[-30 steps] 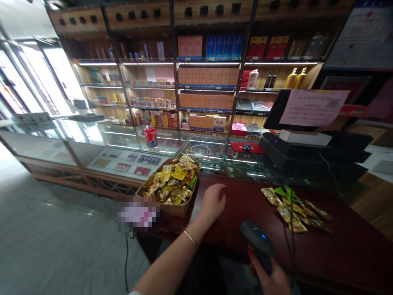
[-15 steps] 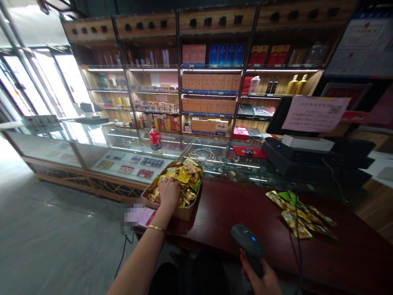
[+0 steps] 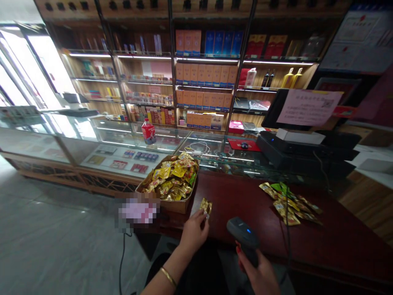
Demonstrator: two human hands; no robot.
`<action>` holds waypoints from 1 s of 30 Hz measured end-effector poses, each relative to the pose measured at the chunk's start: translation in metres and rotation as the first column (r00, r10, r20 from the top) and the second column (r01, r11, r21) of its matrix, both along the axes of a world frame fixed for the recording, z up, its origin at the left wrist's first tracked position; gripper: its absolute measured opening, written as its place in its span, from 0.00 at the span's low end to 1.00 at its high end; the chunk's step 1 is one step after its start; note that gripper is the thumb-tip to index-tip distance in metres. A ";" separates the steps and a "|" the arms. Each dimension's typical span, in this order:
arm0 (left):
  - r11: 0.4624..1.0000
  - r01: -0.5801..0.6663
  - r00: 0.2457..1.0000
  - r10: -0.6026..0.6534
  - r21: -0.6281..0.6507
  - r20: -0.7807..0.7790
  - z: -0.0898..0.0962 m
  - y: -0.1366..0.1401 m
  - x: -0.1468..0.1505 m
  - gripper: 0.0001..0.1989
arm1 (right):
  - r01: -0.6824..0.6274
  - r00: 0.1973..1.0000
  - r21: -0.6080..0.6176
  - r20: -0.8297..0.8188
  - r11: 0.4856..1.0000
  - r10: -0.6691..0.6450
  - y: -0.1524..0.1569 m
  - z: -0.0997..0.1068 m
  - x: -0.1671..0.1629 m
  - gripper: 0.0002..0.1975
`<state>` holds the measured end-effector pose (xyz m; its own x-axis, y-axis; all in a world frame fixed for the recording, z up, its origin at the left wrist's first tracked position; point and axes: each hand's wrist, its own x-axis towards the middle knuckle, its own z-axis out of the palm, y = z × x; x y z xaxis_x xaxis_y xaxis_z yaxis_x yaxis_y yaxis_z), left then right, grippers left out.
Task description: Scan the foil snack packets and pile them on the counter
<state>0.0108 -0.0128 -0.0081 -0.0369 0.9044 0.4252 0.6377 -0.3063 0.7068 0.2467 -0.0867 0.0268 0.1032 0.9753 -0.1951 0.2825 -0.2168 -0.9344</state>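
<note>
The left hand (image 3: 195, 230), which half a second ago is down among the packets (image 3: 173, 176) in the cardboard box (image 3: 172, 206), is now out and back toward the body, pinching a single gold packet (image 3: 206, 206) between thumb and fingers. That packet is just beside the box's right side, over the tabletop (image 3: 227, 194); whether it touches the surface is hard to tell. The right hand (image 3: 260, 270) keeps its fingers wrapped around the handle of the scanner (image 3: 243, 232), whose head is near the packet. The pile of packets (image 3: 285, 211) farther right looks unchanged. So picking one out seems done, and this packet, apart from both box and pile, appears not yet added to the pile.
</note>
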 end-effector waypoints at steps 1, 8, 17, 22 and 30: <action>1.000 -0.009 0.999 0.009 -0.012 0.043 -0.003 0.002 -0.002 0.13 | -0.002 1.000 -0.002 0.008 1.000 0.002 -0.001 0.000 0.000 0.33; 0.994 -0.079 0.973 0.092 -0.070 0.210 -0.006 0.019 -0.019 0.19 | -0.019 0.997 0.054 0.074 0.998 0.015 -0.014 0.018 -0.011 0.27; 0.996 -0.072 0.977 0.080 -0.051 0.200 -0.005 0.016 -0.018 0.20 | -0.042 0.992 0.049 0.119 0.998 0.036 -0.024 0.032 -0.014 0.23; 0.994 -0.085 0.979 0.095 -0.065 0.181 -0.005 0.018 -0.018 0.20 | -0.043 0.989 0.088 0.141 0.995 0.030 -0.020 0.024 -0.009 0.21; 0.996 -0.069 0.974 0.081 -0.063 0.211 -0.009 0.018 -0.018 0.19 | -0.096 0.983 0.068 0.162 0.993 0.084 -0.009 0.018 -0.014 0.21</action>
<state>-0.0074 0.0054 -0.0170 -0.1900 0.9174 0.3496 0.4900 -0.2199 0.8435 0.2330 -0.0954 0.0446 0.0377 0.9934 -0.1086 0.4437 -0.1140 -0.8889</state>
